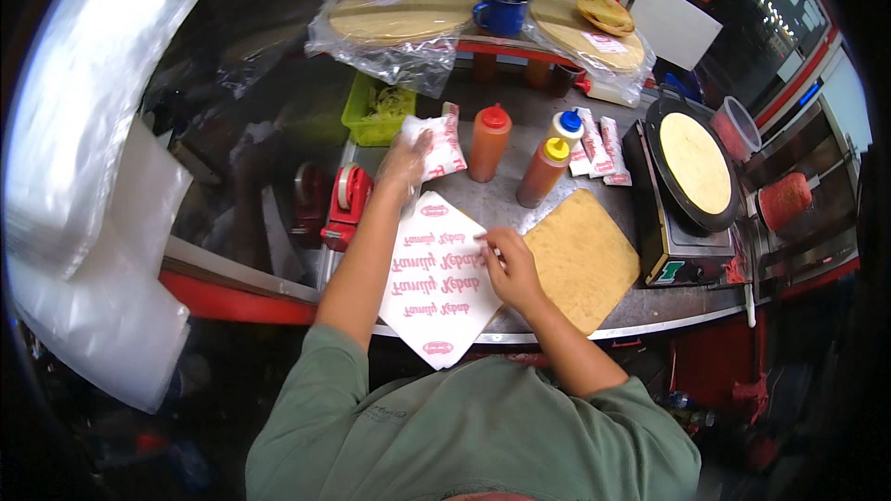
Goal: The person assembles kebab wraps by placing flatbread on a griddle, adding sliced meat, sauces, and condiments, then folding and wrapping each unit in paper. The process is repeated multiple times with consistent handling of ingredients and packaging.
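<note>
My left hand point(406, 160), in what looks like a thin clear glove, reaches forward and grips a paper-wrapped packet point(440, 150), white with red print. A second wrapped piece partly shows behind that packet. Below lies a stack of white printed wrapping paper point(434, 274), turned cornerwise at the table's front edge. My right hand point(512, 267) is closed, fingers curled at the right side of the stack; what they pinch, if anything, is hidden. Beside it rests a tan square board point(585, 264). A red-capped sauce bottle point(489, 144) stands just right of the packet.
A yellow-capped bottle point(544, 173) and a blue-capped bottle point(567, 130) stand mid-table, near several wrapped rolls point(599, 148). At right, a flatbread point(696, 162) lies on a black pan over a stove point(682, 255). Left are a green tub point(368, 130) and red tape dispenser point(347, 206). Bagged flatbreads point(404, 14) sit on the back shelf.
</note>
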{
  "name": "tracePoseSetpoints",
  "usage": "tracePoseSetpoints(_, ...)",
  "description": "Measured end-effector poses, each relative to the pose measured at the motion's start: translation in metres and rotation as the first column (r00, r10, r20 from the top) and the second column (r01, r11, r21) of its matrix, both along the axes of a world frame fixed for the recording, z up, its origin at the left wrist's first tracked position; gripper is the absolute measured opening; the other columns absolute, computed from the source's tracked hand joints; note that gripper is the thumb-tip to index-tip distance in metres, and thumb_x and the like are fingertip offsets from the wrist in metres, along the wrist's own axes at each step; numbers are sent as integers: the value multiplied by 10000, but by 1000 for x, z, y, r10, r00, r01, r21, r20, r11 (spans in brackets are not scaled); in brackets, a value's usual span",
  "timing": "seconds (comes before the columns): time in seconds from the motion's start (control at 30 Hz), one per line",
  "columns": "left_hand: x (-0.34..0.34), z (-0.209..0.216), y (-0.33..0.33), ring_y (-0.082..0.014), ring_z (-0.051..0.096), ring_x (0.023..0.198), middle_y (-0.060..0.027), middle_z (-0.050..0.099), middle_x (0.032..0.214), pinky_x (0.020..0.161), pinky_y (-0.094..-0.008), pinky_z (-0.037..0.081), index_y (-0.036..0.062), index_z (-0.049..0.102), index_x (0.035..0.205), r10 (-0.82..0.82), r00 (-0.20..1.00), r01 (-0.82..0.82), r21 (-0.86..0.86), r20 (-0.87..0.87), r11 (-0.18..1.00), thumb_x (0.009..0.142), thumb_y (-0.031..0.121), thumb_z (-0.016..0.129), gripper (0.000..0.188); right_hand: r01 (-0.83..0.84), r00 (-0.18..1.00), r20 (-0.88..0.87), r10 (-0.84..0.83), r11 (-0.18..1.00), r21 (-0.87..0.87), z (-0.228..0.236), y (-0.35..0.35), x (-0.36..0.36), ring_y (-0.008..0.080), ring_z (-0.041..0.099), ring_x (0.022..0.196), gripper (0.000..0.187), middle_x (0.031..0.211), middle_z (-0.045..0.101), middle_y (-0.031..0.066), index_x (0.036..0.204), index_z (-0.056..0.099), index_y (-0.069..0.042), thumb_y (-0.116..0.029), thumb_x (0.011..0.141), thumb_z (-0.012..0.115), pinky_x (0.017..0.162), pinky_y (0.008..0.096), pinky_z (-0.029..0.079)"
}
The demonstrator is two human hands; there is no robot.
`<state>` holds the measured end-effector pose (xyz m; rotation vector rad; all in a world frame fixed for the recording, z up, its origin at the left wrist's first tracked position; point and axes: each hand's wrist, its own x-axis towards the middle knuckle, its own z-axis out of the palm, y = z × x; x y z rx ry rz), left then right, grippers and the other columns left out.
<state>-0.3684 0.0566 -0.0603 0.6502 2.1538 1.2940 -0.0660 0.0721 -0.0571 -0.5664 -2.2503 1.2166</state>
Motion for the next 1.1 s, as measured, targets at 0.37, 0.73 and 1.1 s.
tracePoseSetpoints(0.37,-70,-52,83,-450,540,1379,-338,503,1504,1155,-525,424,-43,448,1507,-198,912,-9,-498,-360,867,1045,623,447,810,-46,987,146,71,985,-165,-16,27,204,290,687,815,170,925,709,144,1120,736,-30,-86,995,636,761,373,541)
tracePoseSetpoints(0.73,161,226,116,-138,664,934,-44,698,1009,883,-322,549,31,670,1248,-118,931,291,508,-345,811,1078,377,583,395,-47,992,123,0,925,377,-1,109,269,347,566,1154,417,1230,647,135,1263,742,-156,-301,875,785,997,469,463)
tracePoseSetpoints(1.1,86,257,317,-400,560,1352,-249,616,1416,1133,-442,444,5,592,1398,-34,552,-62,-81,-833,995,910,653,698,818,573,810,-449,-377,672,469,102,275,376,371,654,921,139,1015,711,173,1037,716,-17,-16,912,657,848,465,505)
